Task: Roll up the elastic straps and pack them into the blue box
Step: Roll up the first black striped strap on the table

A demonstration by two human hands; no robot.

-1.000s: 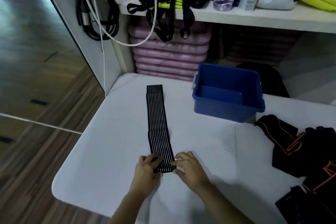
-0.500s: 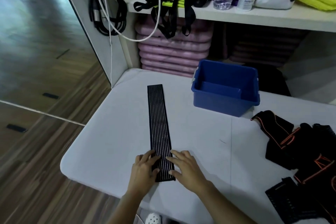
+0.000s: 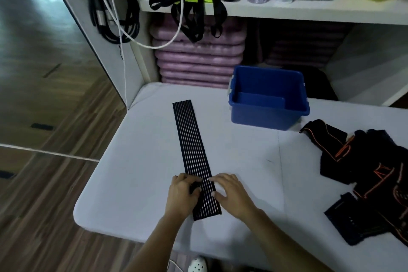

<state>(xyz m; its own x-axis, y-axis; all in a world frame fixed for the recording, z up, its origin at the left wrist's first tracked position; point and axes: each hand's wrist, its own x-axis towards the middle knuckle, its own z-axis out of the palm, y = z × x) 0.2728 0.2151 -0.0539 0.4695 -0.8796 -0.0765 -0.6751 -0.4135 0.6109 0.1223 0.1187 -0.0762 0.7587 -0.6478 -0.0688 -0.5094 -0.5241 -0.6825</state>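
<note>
Head view: striped elastic strap (image 3: 194, 152) lies flat and straight at frame centre on the white table (image 3: 132, 161), running from the lower middle up toward the blue box (image 3: 268, 118), far end just left of the box and apart from it. No roll started yet; near end is flat by the table's lower edge. Prob. it's laid out full length so it can be rolled tight and even from the near end, w/ the box close by for a short drop-in. Box stands open, upper right of centre, and looks empty as far as its inside shows. Left hand (image 3: 182, 194) sits on the strap's left edge a bit up from the near end, knuckles raised, fingers bent down onto the fabric; pinching or only pressing, can't tell, thumb hidden. Right hand (image 3: 231, 194) mirrors it on the right edge, fingers loose and spread, thumb tip touching the edge, holding nothing. Both forearms come in from the bottom of frame, wrists low, palms down, seemingly pinning and squaring the strap. More black straps w/ orange trim (image 3: 375, 172) wait in a heap at right. Purple mats (image 3: 198, 59) are stacked behind the table, under a shelf (image 3: 287, 10).
</note>
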